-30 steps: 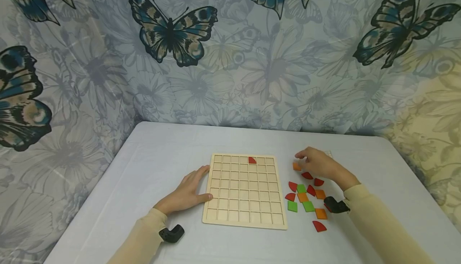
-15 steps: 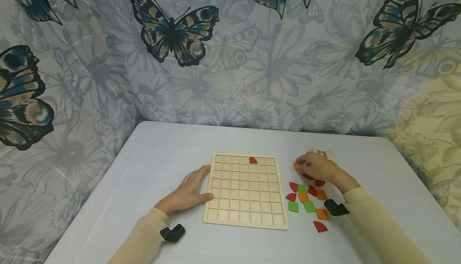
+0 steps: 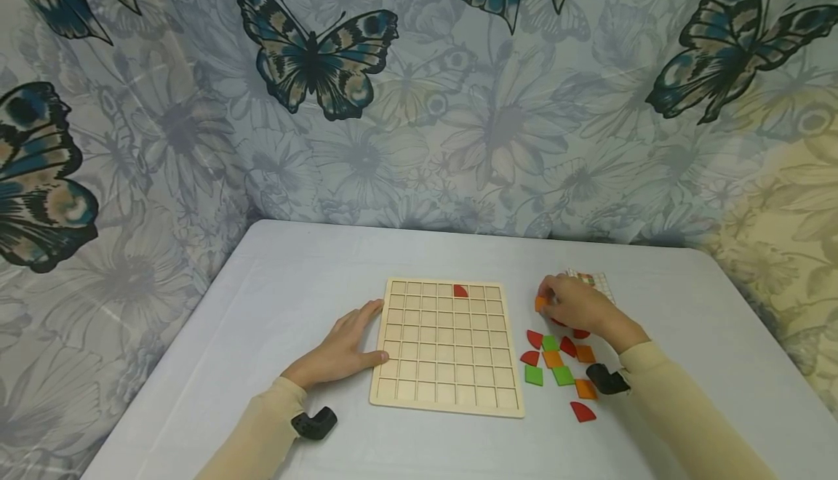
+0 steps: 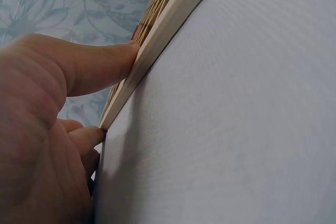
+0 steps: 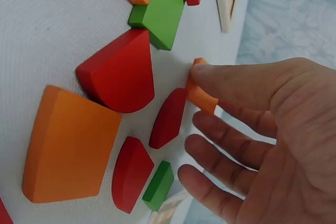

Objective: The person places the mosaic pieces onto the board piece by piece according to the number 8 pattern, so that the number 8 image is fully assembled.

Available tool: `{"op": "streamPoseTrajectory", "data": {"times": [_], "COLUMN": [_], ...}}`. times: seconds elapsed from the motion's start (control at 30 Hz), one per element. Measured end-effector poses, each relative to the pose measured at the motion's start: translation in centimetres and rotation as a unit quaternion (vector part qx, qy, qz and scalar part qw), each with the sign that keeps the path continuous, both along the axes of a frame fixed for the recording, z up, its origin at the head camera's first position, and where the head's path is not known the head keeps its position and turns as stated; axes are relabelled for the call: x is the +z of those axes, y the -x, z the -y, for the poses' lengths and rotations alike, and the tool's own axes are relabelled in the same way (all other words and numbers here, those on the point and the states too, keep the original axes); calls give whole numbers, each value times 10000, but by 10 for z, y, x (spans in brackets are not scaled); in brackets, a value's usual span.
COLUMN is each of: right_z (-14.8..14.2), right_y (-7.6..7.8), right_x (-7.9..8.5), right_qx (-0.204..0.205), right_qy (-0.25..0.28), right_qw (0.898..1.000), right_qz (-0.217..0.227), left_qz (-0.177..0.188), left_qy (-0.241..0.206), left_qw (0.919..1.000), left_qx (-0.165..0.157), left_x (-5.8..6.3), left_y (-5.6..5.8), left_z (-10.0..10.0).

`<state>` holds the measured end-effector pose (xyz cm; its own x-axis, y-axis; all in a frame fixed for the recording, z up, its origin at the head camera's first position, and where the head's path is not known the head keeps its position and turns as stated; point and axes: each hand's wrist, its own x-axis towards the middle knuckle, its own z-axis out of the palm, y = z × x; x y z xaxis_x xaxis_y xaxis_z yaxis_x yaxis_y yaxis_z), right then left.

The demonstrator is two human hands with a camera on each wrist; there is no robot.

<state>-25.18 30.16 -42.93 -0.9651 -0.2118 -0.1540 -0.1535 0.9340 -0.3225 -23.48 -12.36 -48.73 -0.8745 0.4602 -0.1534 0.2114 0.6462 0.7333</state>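
Observation:
A pale wooden grid board (image 3: 445,337) lies flat on the table, with one red quarter-circle tile (image 3: 461,291) in its far row. My left hand (image 3: 337,349) rests at the board's left edge, fingers fairly straight; in the left wrist view its thumb (image 4: 105,64) touches the board's rim. To the right of the board, my right hand (image 3: 579,304) pinches an orange square tile (image 5: 202,95), the thumb on its near face. The fingers behind the tile are partly hidden. Red tiles (image 5: 169,118) lie just under and beside this hand.
Loose green tiles (image 3: 533,376), orange tiles (image 3: 585,389) and red tiles (image 3: 583,412) are scattered right of the board. A small printed card (image 3: 601,285) lies beyond my right hand. Butterfly-patterned cloth (image 3: 419,138) hangs behind the white table (image 3: 301,269).
My right hand has come down over the orange square tile, and its fingers have closed on it. More of the printed card shows. My left hand stays on the board's edge.

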Motion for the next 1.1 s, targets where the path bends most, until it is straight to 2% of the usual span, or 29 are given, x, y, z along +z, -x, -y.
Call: {"op": "streamPoseTrajectory", "data": {"times": [0.23, 0.33, 0.47, 0.7, 0.9, 1.1], "right_z": [0, 0, 0, 8, 19, 31], "right_y": [-1, -1, -2, -1, 3, 10], "right_x": [1, 3, 5, 17, 26, 34], "right_qx": [49, 98, -30, -213, -66, -86], "right_qy": [262, 365, 569, 1189, 1302, 1484], "right_qw": [9996, 9992, 9979, 9916, 9883, 9861], "right_qz": [14, -147, -310, -457, -789, -747], "left_qz": [-5, -17, -13, 5, -4, 0], "left_qy": [-3, -1, 3, -16, -5, 4], "left_qw": [10000, 10000, 10000, 10000, 10000, 10000], "left_qx": [-11, -12, 17, 44, 38, 59], "left_x": [0, -1, -2, -3, -3, -3], "left_y": [1, 1, 1, 0, 0, 0], "left_z": [0, 0, 0, 0, 0, 0]}}
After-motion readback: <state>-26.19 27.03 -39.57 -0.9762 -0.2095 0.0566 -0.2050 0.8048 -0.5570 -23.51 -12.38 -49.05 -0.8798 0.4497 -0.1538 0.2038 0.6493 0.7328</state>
